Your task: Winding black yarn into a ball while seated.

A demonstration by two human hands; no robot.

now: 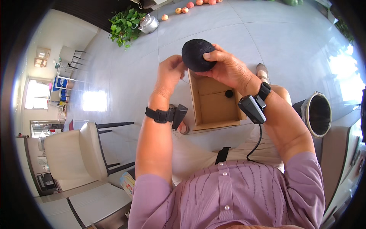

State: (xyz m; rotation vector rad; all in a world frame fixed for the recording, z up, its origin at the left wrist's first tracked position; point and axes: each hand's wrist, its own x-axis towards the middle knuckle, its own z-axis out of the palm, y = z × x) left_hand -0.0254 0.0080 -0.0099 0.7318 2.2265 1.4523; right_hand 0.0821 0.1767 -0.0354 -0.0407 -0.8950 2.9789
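A black rounded piece (pixel 198 55), seemingly covered in yarn or cloth, is held up in front of me by my right hand (pixel 228 64), the thumb on its face and the fingers behind it. My left hand (pixel 171 71) is at its left edge, fingertips pinched together; whether they grip the edge or a thread is hard to tell. A thin dark strand (pixel 186 82) runs down from near my left fingers towards an open cardboard box (pixel 195 110) on the floor below. Inside the box lies a small black ball of yarn (pixel 229 94), with a strand running from it.
At the right stands a lined waste bin (pixel 318 114); a cream chair (pixel 71 154) is at the left. Farther off on the tiled floor are a metal kettle (pixel 149 24), a leafy green plant (pixel 125 27) and several round fruits (pixel 185 10). My feet are beside the box.
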